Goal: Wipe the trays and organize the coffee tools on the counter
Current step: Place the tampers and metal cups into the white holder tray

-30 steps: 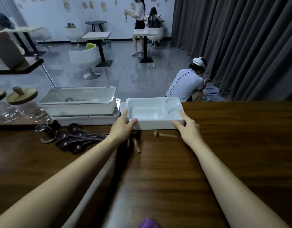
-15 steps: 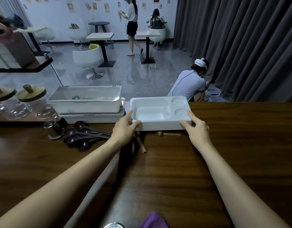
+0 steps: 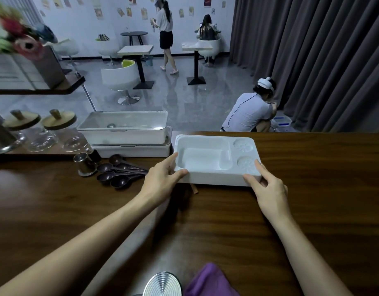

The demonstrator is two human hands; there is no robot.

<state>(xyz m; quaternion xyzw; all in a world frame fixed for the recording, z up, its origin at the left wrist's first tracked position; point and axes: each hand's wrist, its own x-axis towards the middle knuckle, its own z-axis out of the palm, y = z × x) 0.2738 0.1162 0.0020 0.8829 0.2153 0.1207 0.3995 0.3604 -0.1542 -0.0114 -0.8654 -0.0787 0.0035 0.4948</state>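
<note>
The white tray sits on the desk between both hands, left fingers and right fingers pinching its near corners; it looks light, stiff, probably brittle foam.

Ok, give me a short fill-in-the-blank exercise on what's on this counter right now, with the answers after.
1. Both hands grip the near corners of the ____ tray.
2. The brown spoons lie to the ____ of that tray.
3. The cloth at the near edge of the counter is ____ in colour.
4. The tray's two round hollows sit at its ____ end.

Missing words: white; left; purple; right
</note>
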